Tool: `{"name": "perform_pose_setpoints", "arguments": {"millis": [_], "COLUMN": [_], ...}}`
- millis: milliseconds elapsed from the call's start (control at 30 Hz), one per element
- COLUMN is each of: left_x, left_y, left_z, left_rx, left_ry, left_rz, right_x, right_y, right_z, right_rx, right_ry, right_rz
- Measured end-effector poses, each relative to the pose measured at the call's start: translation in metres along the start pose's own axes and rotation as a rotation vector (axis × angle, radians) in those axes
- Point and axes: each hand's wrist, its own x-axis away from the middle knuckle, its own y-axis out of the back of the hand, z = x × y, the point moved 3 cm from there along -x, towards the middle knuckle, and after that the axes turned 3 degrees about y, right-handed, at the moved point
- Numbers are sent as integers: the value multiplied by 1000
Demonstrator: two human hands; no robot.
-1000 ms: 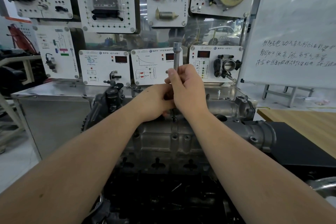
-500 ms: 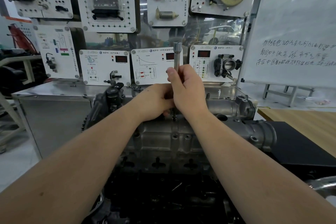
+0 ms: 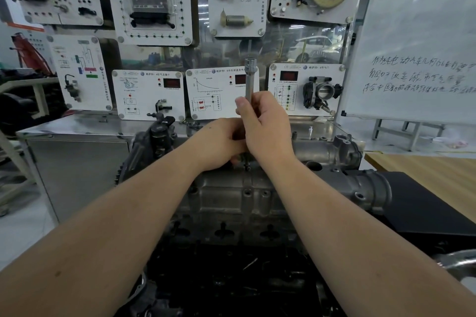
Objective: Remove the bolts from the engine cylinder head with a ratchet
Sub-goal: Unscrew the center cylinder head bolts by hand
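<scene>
head view | right hand [image 3: 268, 126] curled round upright tool shaft [image 3: 249, 80], thumb along it | left hand [image 3: 219, 144] clasped round shaft's lower end, just left of right hand | shaft tip on far top of cylinder head [image 3: 231, 195], centre | whiteboard [image 3: 417, 41] far right

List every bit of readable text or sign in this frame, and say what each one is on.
VW roundel logos: on the white display panels behind the engine.
Panel titles: printed Chinese characters with numbers, too blurred to quote.
Red digital displays on three lower panels: dark, no digits showing.
Whiteboard: three handwritten Chinese lines, too unclear to transcribe.
Metal tool in the right hand: no marking visible.
</scene>
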Motion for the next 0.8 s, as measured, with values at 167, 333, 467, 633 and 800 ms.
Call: {"name": "perform_pose_setpoints", "arguments": {"millis": [167, 333, 467, 633, 800], "left_x": [1, -1, -5, -2, 0], "left_y": [0, 0, 0, 0, 1], "left_z": [-1, 1, 2, 0, 0], "left_rx": [-3, -40, -106, -45, 10], "left_ry": [-12, 0, -8, 19, 14], "left_rz": [7, -8, -28, -8, -5], "right_x": [-1, 0, 0, 0, 0], "right_y": [-4, -3, -1, -6, -6], "right_z": [-2, 1, 0, -4, -1], "right_rx": [-5, -42, 19, 16, -44], "right_ry": [-34, -26, -12, -39, -58], "right_rz": [60, 48, 38, 85, 82]}}
